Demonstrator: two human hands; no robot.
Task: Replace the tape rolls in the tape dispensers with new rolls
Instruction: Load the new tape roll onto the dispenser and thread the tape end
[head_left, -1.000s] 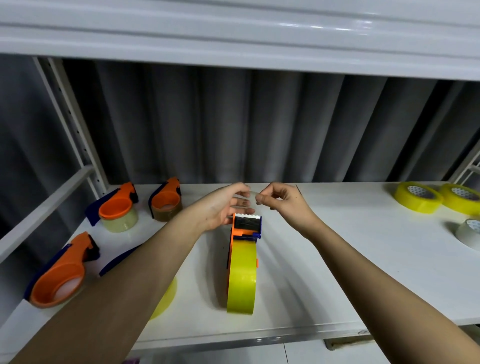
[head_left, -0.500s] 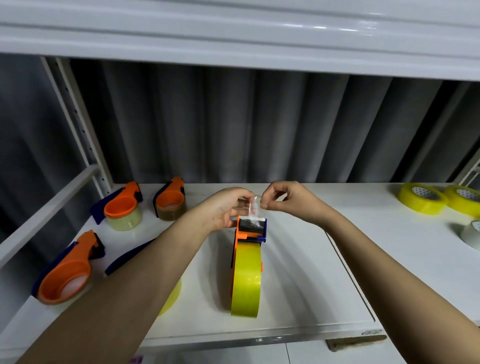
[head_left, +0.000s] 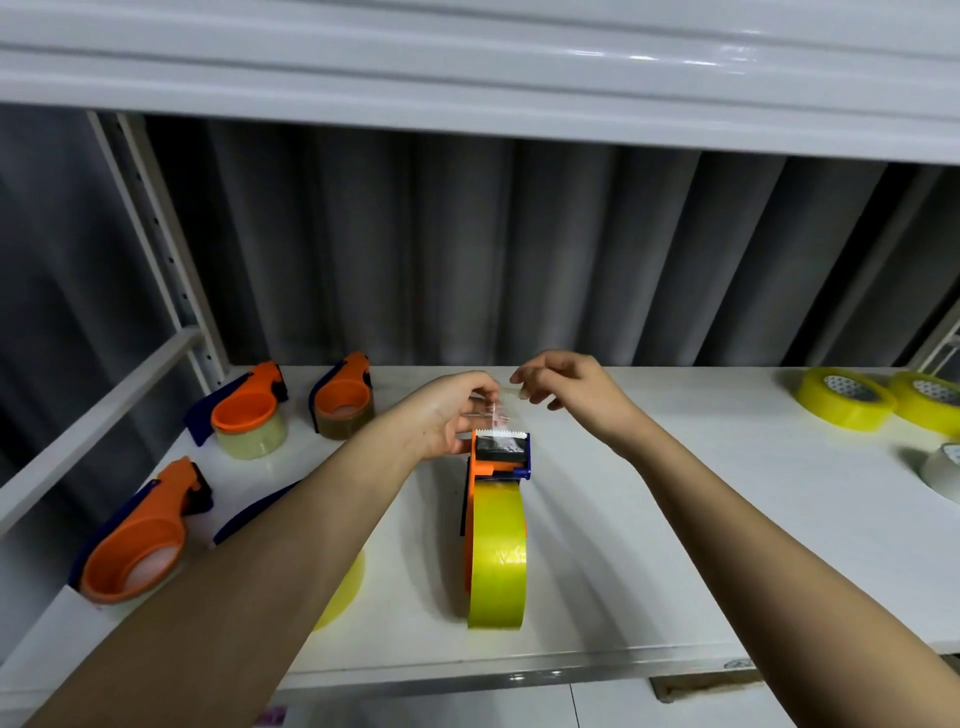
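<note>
Three orange dispensers (head_left: 140, 535) are seen at the shelf's (head_left: 675, 545) left. The clear tape end (head_left: 496, 413) is pinched by the left hand (head_left: 447, 415) above the upright central dispenser (head_left: 498, 457), loaded with a yellow roll (head_left: 496, 556). The right hand (head_left: 563, 387) pinches a torn scrap; spare rolls (head_left: 844, 397) lie far right.

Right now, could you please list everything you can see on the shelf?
Dispenser: 1, orange with yellow roll, upright, centre.
Tape end: 1, clear, above its cutter, pinched by both hands.
Other dispensers: 3 in clear view, orange and blue, left.
Yellow rolls: 2, flat, far right.
Pale roll: 1, right edge.
Shelf: 1, white.
Left hand: at the cutter.
Right hand: above it.
</note>
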